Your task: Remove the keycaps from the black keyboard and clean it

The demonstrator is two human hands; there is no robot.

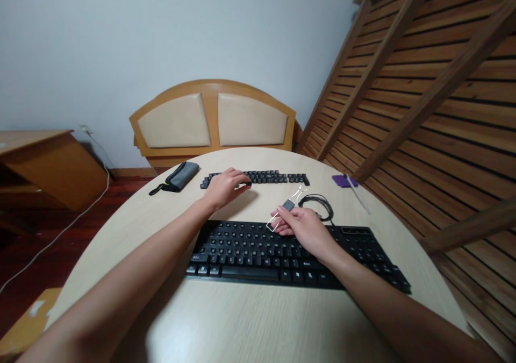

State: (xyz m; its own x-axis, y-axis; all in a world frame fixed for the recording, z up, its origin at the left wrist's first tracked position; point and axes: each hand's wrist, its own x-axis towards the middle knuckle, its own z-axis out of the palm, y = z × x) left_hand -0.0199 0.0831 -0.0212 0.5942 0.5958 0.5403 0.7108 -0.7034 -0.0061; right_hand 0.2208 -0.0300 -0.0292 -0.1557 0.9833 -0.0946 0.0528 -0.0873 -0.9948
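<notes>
A black keyboard (pixel 250 273) lies across the near part of the round table, with many of its upper keys showing as bare switch posts. Behind it, loose black keycaps (pixel 266 177) are set out in rows. My left hand (pixel 226 188) hovers at the front of these rows, its fingertips pinched on a small black keycap (pixel 246 183). Above the middle of the keyboard, my right hand (pixel 304 227) grips a wire keycap puller (pixel 288 205) by its dark grey handle. The puller's forked wire end points away from me, with nothing visible in it.
A coiled black cable (pixel 331 212) lies behind the keyboard. To the left is a grey zip pouch (pixel 182 177); to the right, a purple cloth (pixel 341 181) and a thin white stick-like tool (pixel 358 195). A slatted wooden frame (pixel 427 110) leans beside the round table (pixel 201 320).
</notes>
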